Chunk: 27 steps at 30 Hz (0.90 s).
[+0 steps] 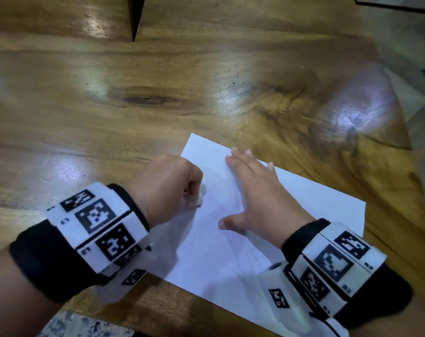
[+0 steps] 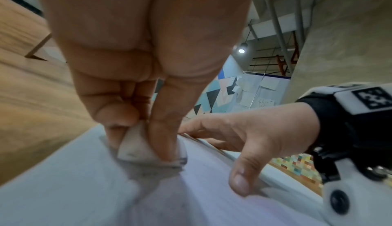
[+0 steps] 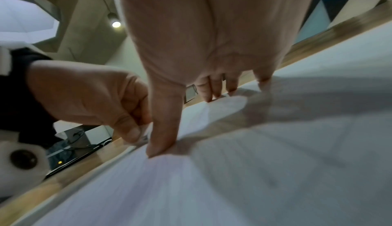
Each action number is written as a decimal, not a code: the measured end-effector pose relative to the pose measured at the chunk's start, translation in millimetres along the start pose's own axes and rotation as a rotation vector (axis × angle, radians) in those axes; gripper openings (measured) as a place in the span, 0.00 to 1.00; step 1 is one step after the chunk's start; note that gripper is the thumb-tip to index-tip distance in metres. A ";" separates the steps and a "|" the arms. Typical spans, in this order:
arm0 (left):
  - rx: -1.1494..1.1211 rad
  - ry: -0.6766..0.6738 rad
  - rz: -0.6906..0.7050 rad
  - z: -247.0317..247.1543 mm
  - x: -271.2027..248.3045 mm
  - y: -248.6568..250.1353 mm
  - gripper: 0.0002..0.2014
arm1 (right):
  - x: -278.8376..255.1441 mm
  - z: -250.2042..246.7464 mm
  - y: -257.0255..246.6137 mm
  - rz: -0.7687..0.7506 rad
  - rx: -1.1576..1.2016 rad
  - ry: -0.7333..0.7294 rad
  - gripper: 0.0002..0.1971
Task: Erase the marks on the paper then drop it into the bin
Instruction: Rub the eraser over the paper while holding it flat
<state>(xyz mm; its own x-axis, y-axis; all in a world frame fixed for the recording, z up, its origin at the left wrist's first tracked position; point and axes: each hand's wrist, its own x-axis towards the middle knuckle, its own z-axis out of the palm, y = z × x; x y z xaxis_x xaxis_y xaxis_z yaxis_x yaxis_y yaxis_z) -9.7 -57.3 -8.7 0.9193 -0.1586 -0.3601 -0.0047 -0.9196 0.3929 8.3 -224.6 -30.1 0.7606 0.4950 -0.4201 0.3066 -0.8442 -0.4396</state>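
A: Where's the paper (image 1: 291,198)?
B: Lower right of the frame, flat on the worktop (image 1: 109,117); right hand (image 1: 260,198) spread on it, left hand (image 1: 167,188) pinching the eraser (image 2: 137,147).
A: Handling?
B: Probably light and floppy; lift by an edge.

— What do I wear on my wrists?
— On each, a black band (image 1: 43,261) with a white block (image 1: 98,226) carrying black-and-white square markers.
— And below?
— I see a white camera housing (image 2: 347,201) with a round dark lens.
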 end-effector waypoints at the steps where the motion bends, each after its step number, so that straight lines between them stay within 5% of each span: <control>1: 0.014 0.000 -0.008 -0.3 -0.5 1.5 0.04 | -2.2 -2.6 2.9 0.014 0.020 0.009 0.57; 8: -0.082 -0.150 -0.076 -18.9 20.9 4.1 0.05 | -18.0 -9.3 13.6 0.011 0.035 -0.057 0.56; 11: -0.263 0.029 -0.105 -22.1 47.2 10.7 0.06 | -17.0 -8.3 14.4 0.007 0.022 -0.051 0.56; 15: -0.218 0.163 -0.053 -11.8 57.5 23.0 0.03 | -17.1 -8.4 15.8 0.003 0.018 -0.059 0.56; 19: -0.114 -0.096 0.018 -13.3 53.7 19.1 0.04 | -16.5 -8.5 15.1 0.004 0.010 -0.068 0.56; 24: -0.082 0.118 0.004 -18.1 60.2 26.7 0.05 | -16.4 -8.9 15.6 0.004 0.005 -0.070 0.56; 27: -0.018 -0.065 0.065 -14.4 53.6 20.4 0.04 | -15.6 -8.2 15.3 0.006 0.007 -0.069 0.57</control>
<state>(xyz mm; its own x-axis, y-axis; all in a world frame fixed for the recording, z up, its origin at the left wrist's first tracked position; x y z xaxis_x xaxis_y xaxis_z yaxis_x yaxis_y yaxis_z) 45.1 -79.4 -7.8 0.8899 -0.2416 -0.3870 -0.0563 -0.8999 0.4325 5.8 -247.0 -23.9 0.7210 0.5033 -0.4762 0.2979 -0.8457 -0.4428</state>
